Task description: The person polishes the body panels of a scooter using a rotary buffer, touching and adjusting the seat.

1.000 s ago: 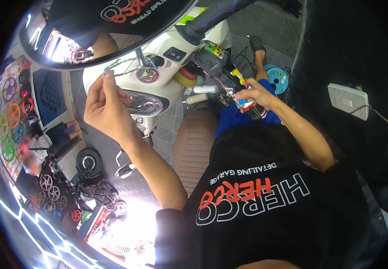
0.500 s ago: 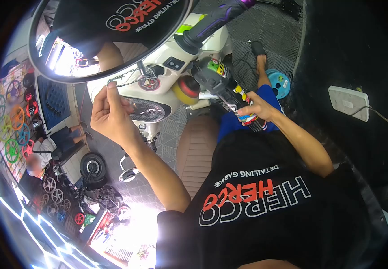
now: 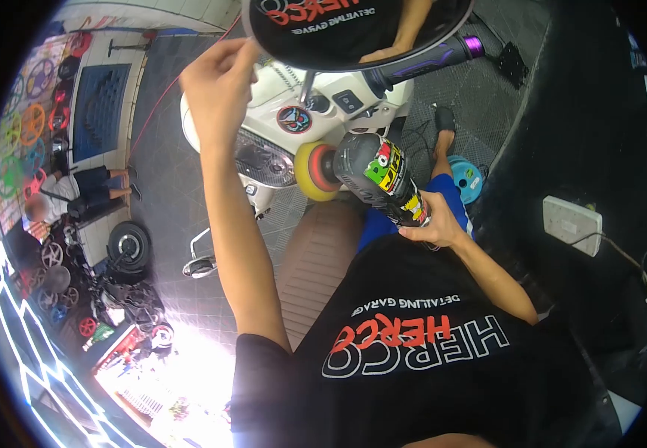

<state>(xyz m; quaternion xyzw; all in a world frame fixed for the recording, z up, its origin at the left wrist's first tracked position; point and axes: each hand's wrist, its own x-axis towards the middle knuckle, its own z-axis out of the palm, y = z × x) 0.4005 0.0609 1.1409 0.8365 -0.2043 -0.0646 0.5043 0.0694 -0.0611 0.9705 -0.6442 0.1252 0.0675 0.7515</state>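
Observation:
My right hand (image 3: 440,222) is wrapped round the handle of a black, stickered polisher (image 3: 374,168). Its yellow foam pad (image 3: 313,172) with a red backing is beside the front of a white scooter (image 3: 286,138). My left hand (image 3: 223,82) is raised at the left edge of the scooter's round mirror (image 3: 353,66), fingers curled in a pinch. A thin dark chain (image 3: 288,78) runs from the mirror stem up towards those fingers, and the mirror hides part of it. The fingertips are partly out of sight.
A brown ribbed seat (image 3: 320,254) lies below the polisher. On the right, a white flat box (image 3: 572,225) with a cable is on a dark surface. A blue round stool (image 3: 464,179) stands near my leg. Another person (image 3: 77,196) sits at the left, near a loose wheel (image 3: 129,248).
My left hand has moved up, towards the mirror's edge. The mirror and scooter appear further right in view as the camera shifts. The polisher has turned, showing more of its stickered side.

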